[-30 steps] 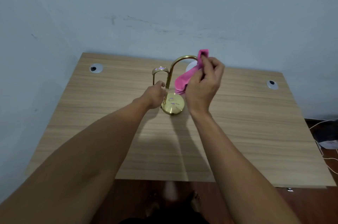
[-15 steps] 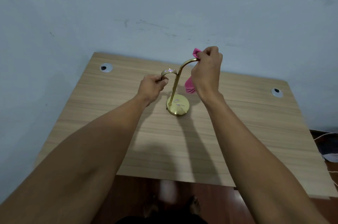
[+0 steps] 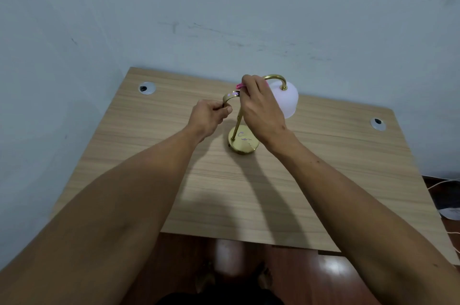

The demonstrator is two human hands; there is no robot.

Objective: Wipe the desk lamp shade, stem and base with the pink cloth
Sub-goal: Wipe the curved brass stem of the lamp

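Two hands grip over wooden desk (image 3: 323, 160): left hand (image 3: 207, 115) pinching lamp handle (image 3: 230, 98), right hand (image 3: 260, 108) pinching pink cloth (image 3: 240, 85).

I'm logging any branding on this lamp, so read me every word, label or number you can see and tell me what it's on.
No text here can be read.
Lamp base: pale scrawl-like marks on the brass top, too blurred to tell whether they are letters or reflections.
White shade, stem, pink cloth, desk, wall: no lettering visible; the wall shows only scuffs.
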